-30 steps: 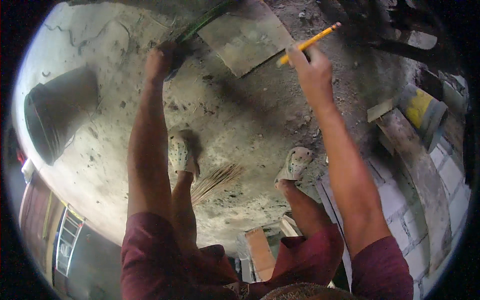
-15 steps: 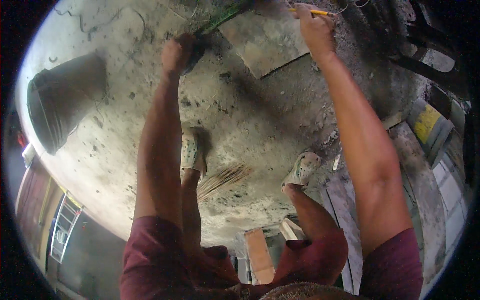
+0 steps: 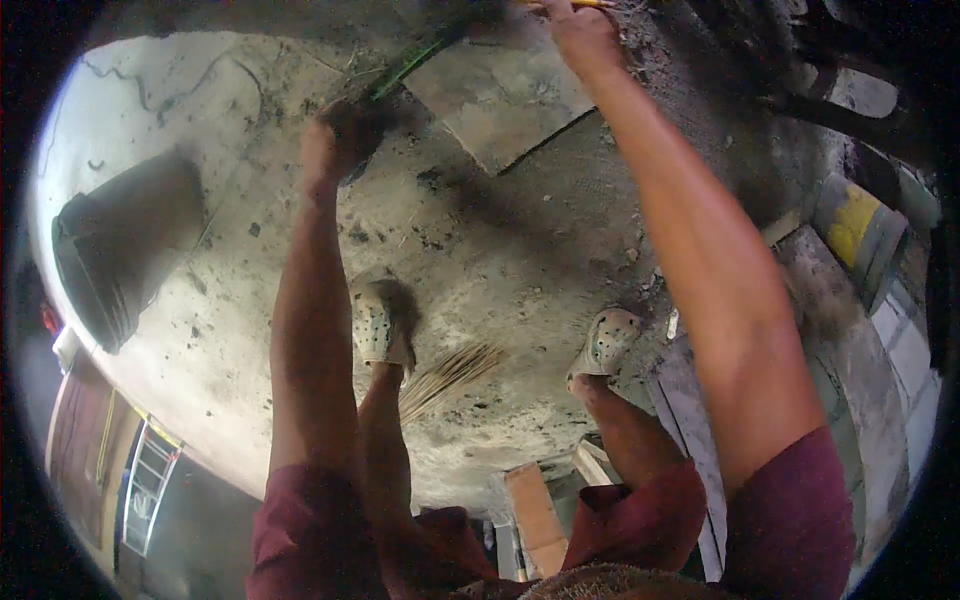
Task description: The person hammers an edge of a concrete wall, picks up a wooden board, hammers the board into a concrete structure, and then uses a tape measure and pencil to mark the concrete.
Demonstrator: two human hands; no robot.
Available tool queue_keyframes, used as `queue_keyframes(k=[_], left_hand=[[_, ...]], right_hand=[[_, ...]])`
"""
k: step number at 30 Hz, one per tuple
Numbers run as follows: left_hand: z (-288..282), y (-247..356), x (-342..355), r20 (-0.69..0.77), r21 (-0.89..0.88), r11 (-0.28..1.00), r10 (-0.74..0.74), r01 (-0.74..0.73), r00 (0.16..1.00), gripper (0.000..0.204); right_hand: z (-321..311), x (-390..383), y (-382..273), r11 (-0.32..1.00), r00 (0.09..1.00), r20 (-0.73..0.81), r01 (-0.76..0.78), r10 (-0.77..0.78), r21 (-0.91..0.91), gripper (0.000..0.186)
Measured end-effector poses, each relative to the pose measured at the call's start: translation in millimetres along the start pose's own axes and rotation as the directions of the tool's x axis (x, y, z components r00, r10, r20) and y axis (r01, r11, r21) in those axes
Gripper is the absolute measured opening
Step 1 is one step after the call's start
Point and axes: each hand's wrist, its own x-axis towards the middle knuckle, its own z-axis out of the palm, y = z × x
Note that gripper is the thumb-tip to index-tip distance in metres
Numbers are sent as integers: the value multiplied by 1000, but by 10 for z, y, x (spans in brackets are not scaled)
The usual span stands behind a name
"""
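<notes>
Far ahead, my left hand is closed around the dark near end of a long, narrow thing with a green edge; its kind is too dark to tell. At the top edge, my right hand has its fingers wrapped round a thin yellow stick, mostly cut off by the picture's edge. Between the hands, a flat, dirty square slab lies on the floor. Both arms reach out over my feet.
A dark bucket lies on its side at the left. Near my feet in pale clogs is a bundle of thin sticks. At the right are a dark chair-like frame, a yellow-marked container and boards.
Both hands have shifted left in the picture, the left slightly down and the right slightly up. The yellow stick has moved with my right hand. The whole view has tilted a little.
</notes>
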Motion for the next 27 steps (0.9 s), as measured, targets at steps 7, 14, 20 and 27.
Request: queue_keyframes(k=[7, 14, 20, 27], left_hand=[[36, -76, -94, -57, -131, 970, -214, 206, 975, 24], [12, -90, -68, -59, -254, 957, -157, 137, 986, 24], [-83, 116, -50, -32, -313, 922, -251, 229, 967, 21], [-77, -41, -28, -94, -66, 997, 40, -46, 995, 23]], right_hand=[[174, 54, -192, 968, 932, 283, -248, 229, 35, 29], [182, 82, -302, 998, 965, 264, 9, 9, -65, 27], [143, 103, -319, 998, 957, 286, 58, -47, -30, 23], [115, 202, -401, 986, 927, 375, -81, 21, 143, 22]])
